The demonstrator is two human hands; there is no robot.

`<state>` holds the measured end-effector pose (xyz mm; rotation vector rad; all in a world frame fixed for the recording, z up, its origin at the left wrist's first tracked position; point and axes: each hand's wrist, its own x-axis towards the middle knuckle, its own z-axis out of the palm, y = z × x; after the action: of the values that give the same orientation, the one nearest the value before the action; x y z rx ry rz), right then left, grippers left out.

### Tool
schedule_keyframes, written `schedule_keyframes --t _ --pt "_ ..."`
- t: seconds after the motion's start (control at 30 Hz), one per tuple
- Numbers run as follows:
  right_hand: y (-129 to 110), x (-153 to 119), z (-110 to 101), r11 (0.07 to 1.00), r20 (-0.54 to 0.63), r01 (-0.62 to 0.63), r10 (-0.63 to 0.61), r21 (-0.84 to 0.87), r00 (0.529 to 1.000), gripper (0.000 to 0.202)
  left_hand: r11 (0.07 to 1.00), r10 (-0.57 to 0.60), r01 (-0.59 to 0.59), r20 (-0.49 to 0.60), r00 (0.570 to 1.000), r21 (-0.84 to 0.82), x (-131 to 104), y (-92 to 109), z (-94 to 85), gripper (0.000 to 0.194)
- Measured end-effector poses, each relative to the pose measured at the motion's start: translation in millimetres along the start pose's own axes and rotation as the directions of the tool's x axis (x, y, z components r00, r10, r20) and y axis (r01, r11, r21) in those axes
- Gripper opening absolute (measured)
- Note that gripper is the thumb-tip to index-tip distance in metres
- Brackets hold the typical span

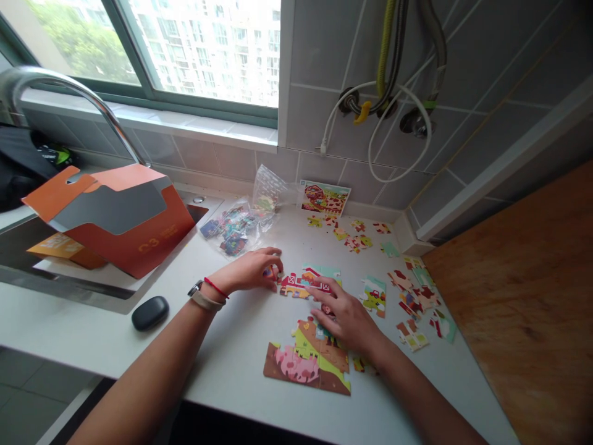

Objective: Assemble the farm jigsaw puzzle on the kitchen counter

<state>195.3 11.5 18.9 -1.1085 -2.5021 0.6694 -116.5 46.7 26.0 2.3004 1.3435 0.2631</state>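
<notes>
My left hand curls its fingers around a small colourful puzzle piece, partly hidden, at the left end of a joined barn section with red walls. My right hand lies over the right part of that section, fingers apart. Its index fingertip touches the barn pieces, and its palm hides some pieces below. Nearer me lies a joined pig section in brown and green. Just right of the barn section is a separate piece with a red tractor.
Loose puzzle pieces lie at the right, by a wooden board. The picture card leans against the wall. Left of it are bagged pieces. An orange box stands over the sink; a black case lies near my left forearm.
</notes>
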Motion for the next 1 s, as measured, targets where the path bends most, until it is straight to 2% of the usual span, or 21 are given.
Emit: schedule_keyframes --t 0.17,0.27,0.4,0.5,0.6,0.67,0.8,0.9,1.0 --pt "-4.6 2.2 -0.3 0.999 0.061 0.005 -0.003 -0.034 0.998 0.039 1.0 0.001 -0.001 -0.023 1.0 -0.017 -1.9 -3.2 -1.6 0.025" --pt "-5.0 3.2 -2.4 1.0 0.058 -0.003 0.003 -0.002 0.998 0.034 0.999 -0.026 0.028 -0.112 0.993 0.022 -1.8 -7.7 -1.0 0.021" --pt "-3.6 3.1 -3.4 0.999 0.052 -0.021 0.019 0.026 0.998 0.031 0.995 -0.071 0.085 -0.208 0.975 0.056 0.1 -14.9 2.4 0.027" --pt "-2.1 3.0 -3.1 0.998 0.05 -0.035 0.032 0.05 0.998 0.029 0.998 -0.061 0.061 -0.2 0.978 -0.008 3.3 -17.7 5.7 0.032" --pt "-1.5 3.3 -3.2 0.996 0.059 -0.056 0.052 0.062 0.997 0.029 0.989 -0.119 0.1 -0.185 0.975 -0.108 7.0 -17.6 7.3 0.034" --pt "-1.4 3.5 -3.3 0.995 0.061 -0.065 0.06 0.07 0.996 0.029 0.986 -0.147 0.126 -0.214 0.966 -0.107 8.5 -16.8 6.7 0.033" --pt "-1.5 3.0 -3.2 0.992 0.052 -0.068 0.063 0.103 0.997 0.028 0.994 -0.108 0.098 -0.234 0.966 -0.054 8.0 -14.8 5.3 0.026" --pt "-1.2 2.7 -4.0 0.983 0.049 -0.094 0.087 0.158 0.995 0.026 0.999 -0.026 0.017 -0.206 0.978 -0.046 7.7 -12.9 9.5 0.031" --pt "-0.2 3.2 -5.3 0.97 0.048 -0.105 0.097 0.218 0.994 0.026 0.998 0.053 -0.058 -0.223 0.973 -0.019 10.4 -11.6 18.5 0.027"
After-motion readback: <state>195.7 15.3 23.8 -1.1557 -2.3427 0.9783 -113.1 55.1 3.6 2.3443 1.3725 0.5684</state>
